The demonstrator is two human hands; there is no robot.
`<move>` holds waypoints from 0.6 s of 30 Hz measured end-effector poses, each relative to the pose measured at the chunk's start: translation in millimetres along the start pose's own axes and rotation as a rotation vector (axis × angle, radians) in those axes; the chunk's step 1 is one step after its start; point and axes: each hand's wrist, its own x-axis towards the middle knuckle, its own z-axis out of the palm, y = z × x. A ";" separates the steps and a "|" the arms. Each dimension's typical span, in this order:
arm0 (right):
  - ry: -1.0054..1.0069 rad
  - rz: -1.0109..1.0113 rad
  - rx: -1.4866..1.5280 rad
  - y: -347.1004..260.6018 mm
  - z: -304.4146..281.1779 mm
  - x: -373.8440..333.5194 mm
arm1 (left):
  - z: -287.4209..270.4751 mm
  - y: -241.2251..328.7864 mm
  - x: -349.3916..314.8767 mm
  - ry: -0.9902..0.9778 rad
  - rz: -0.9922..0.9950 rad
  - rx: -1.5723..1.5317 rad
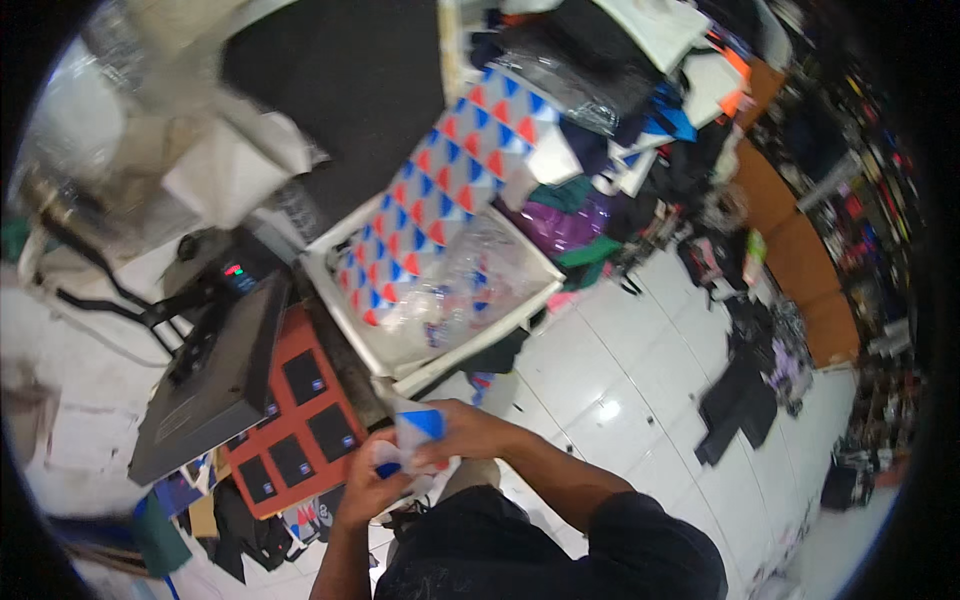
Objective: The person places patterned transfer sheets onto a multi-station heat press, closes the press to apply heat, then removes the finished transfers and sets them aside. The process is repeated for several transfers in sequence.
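Note:
Both my hands hold a small piece of fabric point(418, 425) in white and blue with a triangle pattern, close to my body. My left hand point(366, 488) grips its lower part and my right hand point(468, 432) covers its upper right side. Just to the left lies the orange lower plate point(290, 375) of a heat press, with several small black squares point(304, 376) laid on it. The press's dark upper plate point(212, 385) is swung open to the left. Beyond my hands stands a white tray point(470, 340) with patterned red, white and blue cloth point(440, 190) and clear plastic bags point(470, 285).
A black mat point(350, 70) lies further back. Piles of dark and coloured clothes point(600, 130) fill the upper right. Garments point(740, 395) lie on the white tiled floor point(610, 390) at right. Brown shelving point(800, 260) runs along the far right. Cables point(90, 300) trail at left.

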 end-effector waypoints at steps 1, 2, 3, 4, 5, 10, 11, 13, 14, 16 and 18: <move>0.098 0.061 -0.128 9.0 -0.5 -1.5 | 2.0 -14.1 -2.2 0.031 -0.061 -0.091; 0.252 0.090 -0.397 21.8 -1.8 -2.1 | 3.3 -27.2 -0.9 0.051 -0.126 -0.175; 0.301 -0.229 -0.395 12.4 23.3 57.3 | -58.1 32.1 -0.3 0.137 -0.141 0.134; 0.347 -0.191 -0.382 17.8 22.9 56.3 | -49.8 23.2 -1.4 0.235 -0.167 0.053; 0.397 -0.077 -0.395 29.8 19.5 32.1 | -24.6 -1.6 -9.9 0.331 -0.229 -0.097; 0.408 0.045 -0.668 62.7 25.1 -28.5 | 18.2 -60.7 -22.2 0.193 -0.384 -0.639; 0.393 -0.005 -0.706 73.1 27.7 -25.8 | 13.8 -63.4 -19.6 0.116 -0.318 -0.690; 0.338 0.063 -0.750 70.6 33.0 -15.8 | 4.3 -65.9 -22.6 0.055 -0.348 -0.693; 0.287 0.096 -0.736 70.3 32.7 -11.5 | -1.2 -66.1 -25.0 0.042 -0.354 -0.590; 0.215 0.176 -0.735 55.0 31.2 -7.2 | 5.2 -48.0 -29.0 0.030 -0.354 -0.627; 0.094 0.238 -0.782 49.0 29.7 2.4 | 10.3 -40.8 -36.3 0.078 -0.283 -0.679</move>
